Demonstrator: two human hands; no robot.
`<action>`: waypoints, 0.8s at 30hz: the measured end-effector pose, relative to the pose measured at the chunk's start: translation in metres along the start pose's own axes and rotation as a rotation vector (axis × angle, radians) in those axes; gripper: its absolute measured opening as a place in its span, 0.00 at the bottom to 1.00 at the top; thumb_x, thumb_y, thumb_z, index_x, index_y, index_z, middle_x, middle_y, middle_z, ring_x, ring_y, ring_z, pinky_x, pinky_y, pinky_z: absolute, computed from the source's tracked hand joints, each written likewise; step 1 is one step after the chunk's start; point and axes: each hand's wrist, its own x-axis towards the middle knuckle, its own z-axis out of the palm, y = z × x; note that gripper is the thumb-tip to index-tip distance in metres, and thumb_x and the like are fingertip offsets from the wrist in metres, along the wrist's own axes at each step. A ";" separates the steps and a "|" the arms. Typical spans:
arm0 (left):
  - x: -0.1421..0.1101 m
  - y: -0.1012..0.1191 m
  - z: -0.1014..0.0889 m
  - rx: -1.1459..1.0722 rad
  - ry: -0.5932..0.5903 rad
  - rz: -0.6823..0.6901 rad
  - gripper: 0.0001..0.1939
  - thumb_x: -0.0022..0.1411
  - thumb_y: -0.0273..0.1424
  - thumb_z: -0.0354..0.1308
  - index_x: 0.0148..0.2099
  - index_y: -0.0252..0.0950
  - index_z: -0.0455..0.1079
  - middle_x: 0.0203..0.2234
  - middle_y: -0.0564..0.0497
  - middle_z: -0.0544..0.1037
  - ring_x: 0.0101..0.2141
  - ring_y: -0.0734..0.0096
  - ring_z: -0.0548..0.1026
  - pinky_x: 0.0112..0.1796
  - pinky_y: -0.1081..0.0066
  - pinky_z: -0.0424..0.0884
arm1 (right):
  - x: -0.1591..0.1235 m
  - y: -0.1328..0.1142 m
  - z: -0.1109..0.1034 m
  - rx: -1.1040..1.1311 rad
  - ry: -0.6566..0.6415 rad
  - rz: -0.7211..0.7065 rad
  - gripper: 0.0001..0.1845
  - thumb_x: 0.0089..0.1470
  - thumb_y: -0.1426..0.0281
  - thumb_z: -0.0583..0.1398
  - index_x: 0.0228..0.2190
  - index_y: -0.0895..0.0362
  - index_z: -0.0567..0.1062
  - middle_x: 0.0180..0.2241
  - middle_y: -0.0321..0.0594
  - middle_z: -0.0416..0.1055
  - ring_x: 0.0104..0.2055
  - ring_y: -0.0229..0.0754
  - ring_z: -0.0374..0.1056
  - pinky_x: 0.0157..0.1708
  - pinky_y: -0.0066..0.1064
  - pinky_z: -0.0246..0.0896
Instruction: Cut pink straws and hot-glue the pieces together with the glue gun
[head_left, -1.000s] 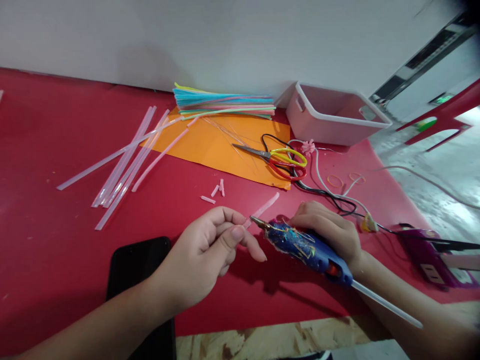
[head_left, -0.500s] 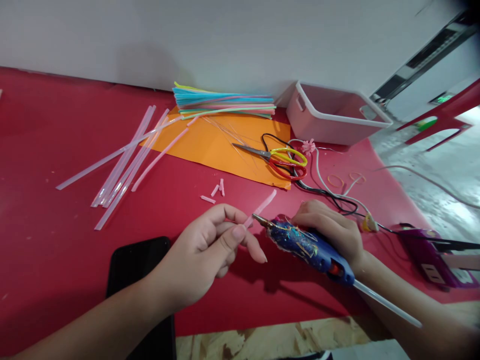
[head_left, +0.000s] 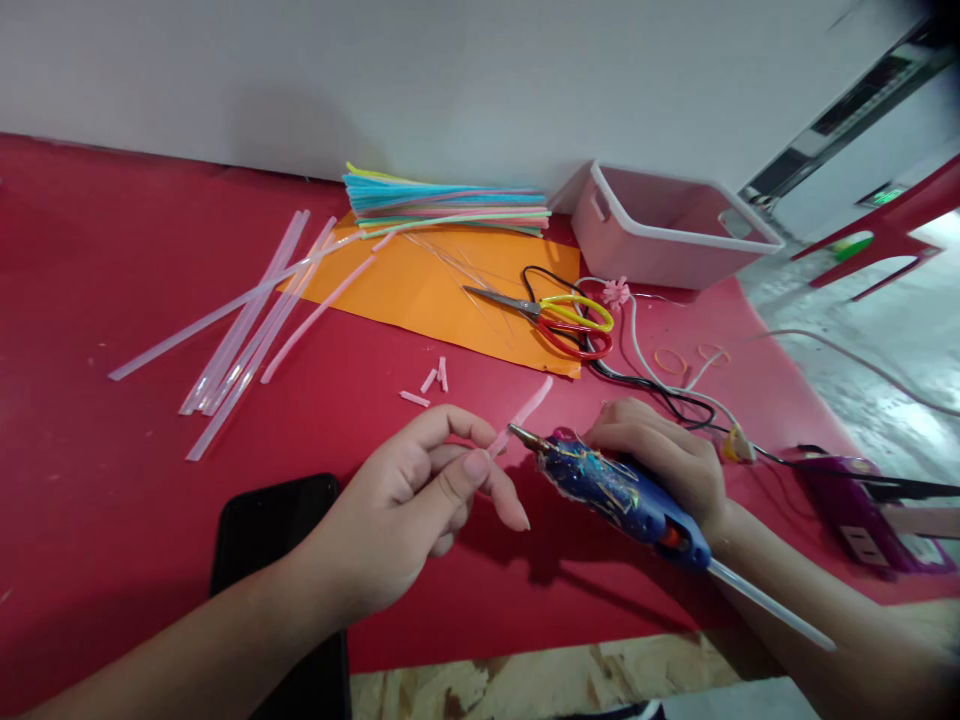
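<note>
Between thumb and forefinger, my left hand (head_left: 427, 490) pinches one end of a pink pipe cleaner (head_left: 534, 400), whose free end points up and right. My right hand (head_left: 664, 455) is wrapped round a blue hot glue gun (head_left: 615, 490) speckled with dried glue and glitter. Its metal nozzle is at the pipe cleaner, just beyond my left fingertips; whether it touches I cannot tell. A clear glue stick (head_left: 772, 605) sticks out of the gun's back. Several short pink pipe cleaner pieces (head_left: 428, 381) lie on the red table (head_left: 135, 520) above my left hand.
Scissors (head_left: 555, 314) and a bundle of coloured pipe cleaners (head_left: 450, 203) lie on orange paper (head_left: 420, 295). Loose glue sticks (head_left: 255, 320) are at left, a black phone (head_left: 277, 530) under my left forearm. A pink bin (head_left: 667, 235), cables and a purple power strip (head_left: 847, 510) stand right.
The glue gun's nozzle has shifted very slightly to the right along the pipe cleaner. Both hands keep their grips, and everything else stays in place.
</note>
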 end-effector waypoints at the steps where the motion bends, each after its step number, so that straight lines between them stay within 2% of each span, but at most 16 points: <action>1: 0.000 0.000 0.000 0.002 -0.002 0.001 0.07 0.70 0.36 0.55 0.40 0.39 0.64 0.24 0.56 0.80 0.16 0.85 0.52 0.16 0.84 0.50 | 0.000 0.000 0.000 -0.005 -0.001 -0.004 0.07 0.60 0.72 0.58 0.41 0.56 0.72 0.30 0.41 0.70 0.32 0.42 0.67 0.33 0.36 0.63; 9: 0.001 0.000 0.000 -0.001 0.010 -0.008 0.06 0.70 0.35 0.55 0.40 0.39 0.64 0.24 0.57 0.80 0.16 0.85 0.52 0.15 0.85 0.50 | 0.001 -0.001 0.000 -0.033 0.007 0.001 0.06 0.59 0.74 0.58 0.40 0.58 0.71 0.29 0.41 0.70 0.31 0.42 0.67 0.34 0.36 0.62; 16: 0.001 0.002 0.003 0.001 0.018 -0.035 0.08 0.70 0.34 0.54 0.38 0.38 0.62 0.23 0.57 0.79 0.15 0.86 0.52 0.16 0.85 0.51 | 0.000 0.000 0.000 0.032 0.037 -0.014 0.07 0.60 0.73 0.57 0.41 0.58 0.73 0.30 0.43 0.71 0.33 0.45 0.69 0.35 0.38 0.63; 24: 0.001 -0.002 -0.001 0.036 0.011 -0.033 0.10 0.69 0.39 0.54 0.40 0.38 0.61 0.24 0.57 0.80 0.15 0.86 0.51 0.16 0.81 0.48 | 0.004 -0.002 0.000 -0.008 -0.044 -0.089 0.09 0.61 0.71 0.56 0.44 0.58 0.71 0.30 0.44 0.71 0.33 0.45 0.67 0.35 0.40 0.64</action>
